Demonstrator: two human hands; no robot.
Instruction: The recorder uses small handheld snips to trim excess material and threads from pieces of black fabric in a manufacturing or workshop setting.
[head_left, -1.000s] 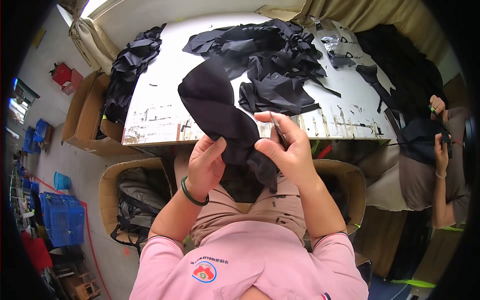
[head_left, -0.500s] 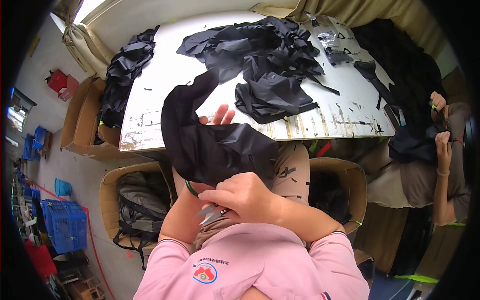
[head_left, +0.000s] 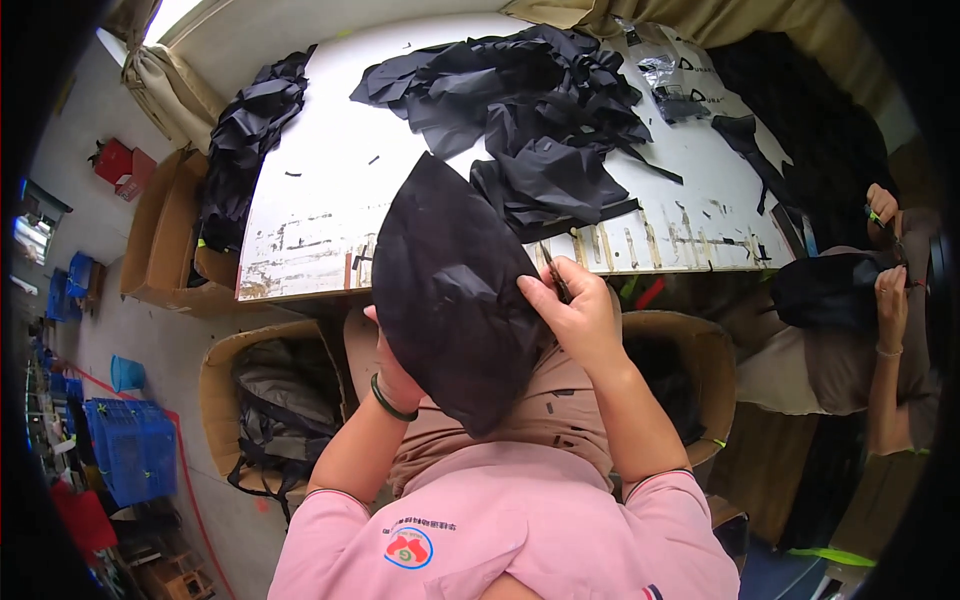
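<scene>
A black fabric piece (head_left: 450, 290), pointed at its top and smooth with a few creases, is held up over my lap. My left hand (head_left: 397, 372) grips its left edge, most of the fingers hidden behind the cloth. At the right edge, my right hand (head_left: 583, 318) pinches the fabric between thumb and fingers. Small scissors (head_left: 555, 279) are tucked in that same hand, only a dark part showing beside the index finger. Just beyond, more black fabric pieces (head_left: 545, 165) lie heaped on the white table (head_left: 310, 215).
Cardboard boxes (head_left: 222, 365) stand by my legs, the left one holding a grey-black bag (head_left: 285, 390). Another black heap (head_left: 255, 130) hangs at the table's left edge. On the right, a co-worker's hands (head_left: 888, 300) handle dark cloth. Dark scraps dot the table and my trousers.
The fabric has been turned and spread into a pointed shape. My right hand has moved up and right from near my waist to the cloth's right edge, keeping the scissors.
</scene>
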